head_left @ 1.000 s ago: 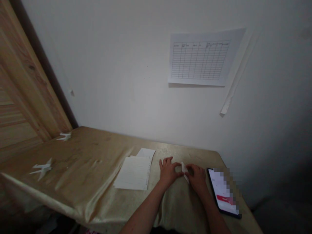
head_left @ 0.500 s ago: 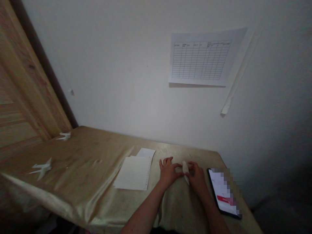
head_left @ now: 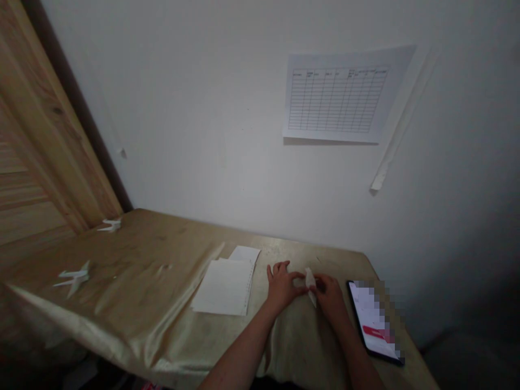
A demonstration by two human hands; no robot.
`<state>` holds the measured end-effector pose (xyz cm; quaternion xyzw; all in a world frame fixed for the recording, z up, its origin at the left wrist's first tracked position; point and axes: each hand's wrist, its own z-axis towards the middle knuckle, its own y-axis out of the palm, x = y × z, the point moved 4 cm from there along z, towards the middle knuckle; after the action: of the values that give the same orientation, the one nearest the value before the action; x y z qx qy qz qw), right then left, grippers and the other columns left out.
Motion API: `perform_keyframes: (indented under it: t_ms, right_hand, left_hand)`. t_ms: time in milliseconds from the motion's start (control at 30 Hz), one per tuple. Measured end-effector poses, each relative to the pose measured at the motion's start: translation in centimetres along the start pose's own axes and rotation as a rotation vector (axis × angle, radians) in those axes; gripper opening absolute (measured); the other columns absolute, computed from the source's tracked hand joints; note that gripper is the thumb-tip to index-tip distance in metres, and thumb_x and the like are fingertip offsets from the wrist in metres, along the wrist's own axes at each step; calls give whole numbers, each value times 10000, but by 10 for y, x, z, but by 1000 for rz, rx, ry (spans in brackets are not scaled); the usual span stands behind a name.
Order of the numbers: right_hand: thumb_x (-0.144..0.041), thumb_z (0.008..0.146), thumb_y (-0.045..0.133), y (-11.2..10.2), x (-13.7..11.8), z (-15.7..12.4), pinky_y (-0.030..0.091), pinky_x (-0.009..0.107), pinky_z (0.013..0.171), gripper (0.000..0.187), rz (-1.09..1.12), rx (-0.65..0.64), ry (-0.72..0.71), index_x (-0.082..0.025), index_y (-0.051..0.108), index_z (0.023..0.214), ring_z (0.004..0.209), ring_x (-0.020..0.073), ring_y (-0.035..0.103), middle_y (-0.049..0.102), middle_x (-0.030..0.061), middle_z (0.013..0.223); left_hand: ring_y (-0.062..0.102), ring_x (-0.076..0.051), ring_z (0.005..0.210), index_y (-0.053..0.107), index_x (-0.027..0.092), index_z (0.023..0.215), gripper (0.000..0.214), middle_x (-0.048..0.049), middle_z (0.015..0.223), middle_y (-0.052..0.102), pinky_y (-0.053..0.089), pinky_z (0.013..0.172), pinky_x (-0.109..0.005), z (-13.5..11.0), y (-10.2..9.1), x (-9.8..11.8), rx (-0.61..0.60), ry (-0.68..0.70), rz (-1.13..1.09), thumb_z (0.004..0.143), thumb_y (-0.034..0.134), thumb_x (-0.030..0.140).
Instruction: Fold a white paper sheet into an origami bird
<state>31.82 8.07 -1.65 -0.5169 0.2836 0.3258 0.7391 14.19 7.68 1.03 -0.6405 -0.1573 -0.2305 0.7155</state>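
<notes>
A small folded piece of white paper (head_left: 310,278), narrow and pointed at its ends, is held between my two hands just above the table. My left hand (head_left: 281,285) pinches its left edge with thumb and index finger, the other fingers spread away. On the opposite side, my right hand (head_left: 328,292) grips the paper, its fingers partly hiding it. Left of my left hand lie several loose sheets of lined paper (head_left: 223,287). Two folded paper cranes stand at the far left, one crane (head_left: 73,279) nearer me and another crane (head_left: 110,225) by the wooden panel.
A phone (head_left: 374,322) with a lit screen lies right of my right hand. The table (head_left: 170,303) wears a wrinkled gold cloth and meets a white wall, where a printed chart (head_left: 337,100) hangs. A wooden panel (head_left: 60,114) rises at the left.
My right hand's fingers have shifted slightly on the folded paper, closing over its right side. My left hand keeps its pinch. The view has moved a little.
</notes>
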Motion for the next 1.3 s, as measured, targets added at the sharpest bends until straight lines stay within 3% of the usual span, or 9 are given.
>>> perform_keyframes:
  t_ms: [267,467,633,767,900,967,1067,1233,1300]
  right_hand:
    - [-320,714,649,-5,-4,1,470,359,902,209,29,-19,22,-204,732,866,985,266,610,697,90,952]
    - [-356,758,632,-6,-5,-1,468,377,891,197,24,-1,-16,-208,728,844,948,260,612,692,91,934]
    - [-385,847,581,-16,-17,-3,433,419,947,201,-60,164,-218,-221,698,853,1040,257,577,676,87,1003]
    - [-301,912,515,-26,-30,-9,267,521,1086,164,-350,318,-394,-231,659,882,1106,266,530,684,56,933]
    - [-205,887,516,-18,-34,-10,303,451,1029,139,-584,184,-390,-211,655,901,1040,266,510,661,79,962]
    - [-190,877,523,-12,-34,-11,326,423,986,133,-607,136,-363,-204,652,901,1031,265,514,662,85,997]
    - [-174,878,519,-5,-33,-12,248,459,1069,155,-575,94,-381,-214,657,936,1132,270,514,681,70,1029]
    - [-236,867,576,-4,-31,-11,210,492,1084,114,-519,35,-320,-243,684,904,1067,257,553,694,47,985]
    - [-293,863,606,-5,-31,-11,226,488,1067,104,-511,23,-285,-251,699,882,1031,257,554,692,47,959]
  left_hand:
    - [358,-320,1389,757,435,1015,293,-16,1452,511,13,1171,-675,1,4,1,3,10,-60,796,676,611]
    - [379,-312,1364,781,369,837,169,0,1418,541,26,1157,-692,1,1,5,40,26,-135,752,775,516]
    - [409,-287,1333,777,380,875,86,17,1375,566,101,1174,-624,1,-5,10,166,19,-180,789,776,388]
    - [426,-273,1313,753,402,1004,230,7,1356,571,164,1176,-558,1,-6,8,228,3,-203,784,780,339]
    - [458,-264,1281,744,377,1037,246,-10,1321,585,260,1140,-494,2,-5,5,246,-18,-195,798,751,318]
    - [487,-255,1244,723,349,1103,289,-29,1286,601,300,1116,-457,3,-6,4,295,-36,-176,818,712,302]
    - [516,-238,1195,709,294,1132,297,-46,1241,621,336,1087,-406,3,-9,3,343,-56,-157,841,656,272]
    - [526,-248,1156,745,234,868,114,-54,1146,649,331,1080,-420,1,-9,5,318,-69,-96,839,661,305]
    - [519,-269,1151,735,222,745,203,-57,1112,654,296,1101,-472,0,-6,7,266,-49,-60,829,689,401]
